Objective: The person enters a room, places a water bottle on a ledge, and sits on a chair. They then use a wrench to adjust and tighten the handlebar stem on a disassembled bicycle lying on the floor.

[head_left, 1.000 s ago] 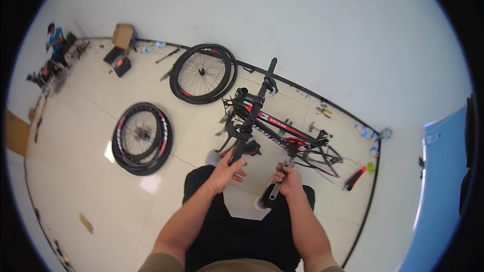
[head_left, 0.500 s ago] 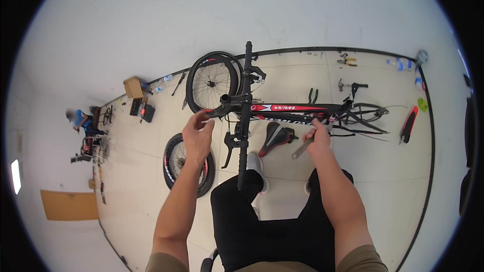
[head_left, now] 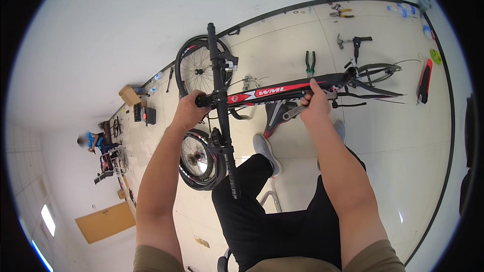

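A black, red and white bicycle frame (head_left: 275,90) with a black drop-less handlebar (head_left: 217,68) lies across the space ahead of me, its front to the left. My left hand (head_left: 191,111) is closed around the black part at the front end, just left of the handlebar. My right hand (head_left: 317,105) grips the frame's middle, thumb over the top tube and fingers curled beneath. A grey metal arm with a round end (head_left: 293,113), perhaps a crank, sticks out beside these fingers; whether they hold it is hidden. The black and red saddle (head_left: 275,117) lies partly under the frame.
Wheels (head_left: 199,158) lie left of the handlebar, another wheel (head_left: 199,73) beyond. Green-handled pliers (head_left: 310,63), a hammer (head_left: 348,41) and yellow-handled pliers (head_left: 343,13) lie past the frame. A black and red part (head_left: 425,81) is at right. A seated person (head_left: 92,141) is far left.
My left hand, earlier raised with fingers apart near the front end, has closed on it. The frame has turned slightly, its rear farther up in view. The whole view has shifted too.
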The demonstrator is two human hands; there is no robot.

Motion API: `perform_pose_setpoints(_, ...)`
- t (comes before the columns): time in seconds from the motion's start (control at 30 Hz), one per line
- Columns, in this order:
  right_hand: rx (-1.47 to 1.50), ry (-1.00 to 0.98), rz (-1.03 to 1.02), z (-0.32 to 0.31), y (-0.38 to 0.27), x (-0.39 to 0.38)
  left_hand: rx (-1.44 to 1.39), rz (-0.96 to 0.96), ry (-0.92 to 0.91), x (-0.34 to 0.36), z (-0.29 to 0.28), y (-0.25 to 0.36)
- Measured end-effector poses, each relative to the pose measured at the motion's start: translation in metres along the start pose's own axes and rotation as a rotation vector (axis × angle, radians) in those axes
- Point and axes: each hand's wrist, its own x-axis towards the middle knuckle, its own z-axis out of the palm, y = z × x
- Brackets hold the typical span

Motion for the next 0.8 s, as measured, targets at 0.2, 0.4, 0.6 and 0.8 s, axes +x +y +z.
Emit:
perform_pose_setpoints(0.2, -0.092, 0.052, 0.066, 0.007, 0.011, 0.000, 0.022, 0.013, -0.021, 0.003, 0.004, 0.001)
perform_pose_setpoints(0.4, -0.067, -0.066, 0.131, 0.005, 0.020, 0.007, 0.012, 0.060, 0.069, 0.002, 0.010, -0.003)
perform_pose_setpoints(0.6, -0.111, -0.106, 0.149, 0.005, 0.022, 0.013, -0.028, 0.018, 0.108, -0.003, 0.015, -0.002)
perform_pose_setpoints(0.8, -0.139, -0.161, 0.164, 0.006, 0.019, 0.013, 0.052, -0.089, 0.046, -0.001, 0.008, 0.002)
